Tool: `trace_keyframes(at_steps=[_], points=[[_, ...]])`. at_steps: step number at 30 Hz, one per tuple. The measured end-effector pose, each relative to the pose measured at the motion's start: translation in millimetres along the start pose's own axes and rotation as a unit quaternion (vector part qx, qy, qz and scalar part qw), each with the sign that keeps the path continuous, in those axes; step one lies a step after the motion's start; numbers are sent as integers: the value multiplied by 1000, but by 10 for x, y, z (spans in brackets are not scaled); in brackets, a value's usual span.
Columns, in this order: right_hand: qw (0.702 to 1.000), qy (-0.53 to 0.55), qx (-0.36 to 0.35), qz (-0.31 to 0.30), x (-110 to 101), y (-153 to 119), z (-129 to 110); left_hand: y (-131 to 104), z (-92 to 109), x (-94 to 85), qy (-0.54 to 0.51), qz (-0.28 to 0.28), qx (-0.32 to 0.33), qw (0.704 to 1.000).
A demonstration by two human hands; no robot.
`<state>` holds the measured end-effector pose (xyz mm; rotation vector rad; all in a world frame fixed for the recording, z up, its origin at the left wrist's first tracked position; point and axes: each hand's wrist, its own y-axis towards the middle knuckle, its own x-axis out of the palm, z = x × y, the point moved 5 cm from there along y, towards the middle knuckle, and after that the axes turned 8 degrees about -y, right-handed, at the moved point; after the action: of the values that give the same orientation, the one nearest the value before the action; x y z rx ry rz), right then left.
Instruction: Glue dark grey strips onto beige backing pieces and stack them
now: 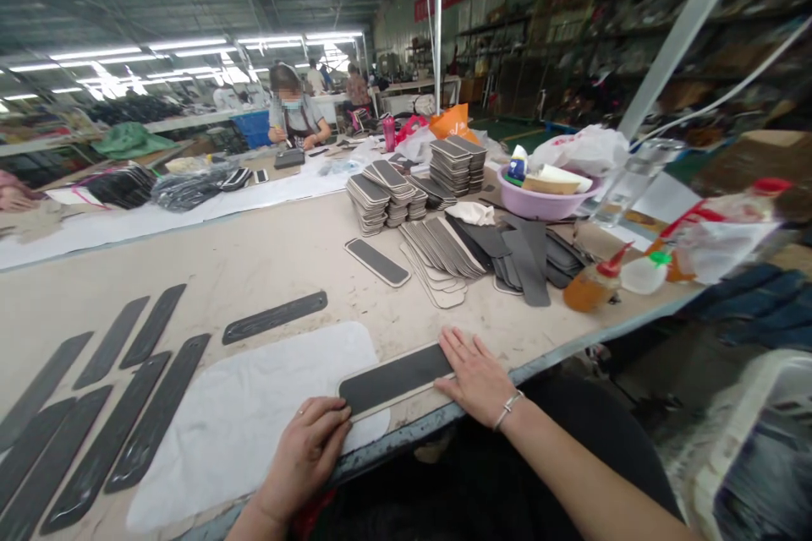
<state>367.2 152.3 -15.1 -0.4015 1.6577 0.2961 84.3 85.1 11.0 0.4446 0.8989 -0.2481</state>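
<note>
A long dark grey strip with a pale, rounded border (398, 380) lies in front of me, partly over a white cloth (254, 418). My left hand (312, 439) has its fingers bent and closed at the strip's left end, the thumb at the near edge. Across the right end my right hand (477, 376) rests flat, fingers stretched out, pressing on the surface. Beyond the cloth is a dark strip with a shiny, wet-looking face (276, 317). Several more glossy dark strips (158, 414) lie in rows on the left.
Stacks of bordered strips (386, 194) and a fanned pile (444, 249) stand ahead. A purple basin (545, 201), an amber bottle with a red nozzle (593, 283) and a white bottle with a green tip (645, 273) are at right. A co-worker (295, 114) sits across the table.
</note>
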Motion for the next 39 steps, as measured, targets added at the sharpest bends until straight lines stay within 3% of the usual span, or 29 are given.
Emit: trace_keyframes(at_steps=[3, 6, 9, 12, 18, 22, 26, 29, 32, 35, 39], points=[[1000, -10, 3, 16, 51, -2, -45, 54, -52, -79, -16, 31, -75, 997], [1000, -18, -1, 26, 87, 1, -57, 183, 22, -53, 37, 54, -67, 996], [999, -22, -4, 28, 99, -1, -34, 297, 129, 205, 112, -67, -26, 991], [1000, -22, -8, 19, 98, -6, -29, 297, 132, 373, 155, -150, -48, 975], [1000, 10, 21, 4, -6, 73, -4, 238, 107, 363, 155, -196, -53, 967], [998, 40, 48, 4, -150, 201, 58, 243, 92, 333, 114, -187, -60, 974], [994, 71, 75, -39, -210, 328, 88, 229, -38, 283, 29, -127, -73, 989], [989, 120, 59, -57, -251, 418, 63, 176, -264, 169, -17, 33, -106, 994], [987, 149, 54, -39, -340, 467, 54, 81, -451, 96, -21, 180, -134, 974], [991, 133, 32, -10, -415, 430, -21, 69, -469, 131, -3, 205, -102, 973], [993, 109, 12, -47, -295, 279, -238, 106, -448, 171, 13, 208, -77, 975]])
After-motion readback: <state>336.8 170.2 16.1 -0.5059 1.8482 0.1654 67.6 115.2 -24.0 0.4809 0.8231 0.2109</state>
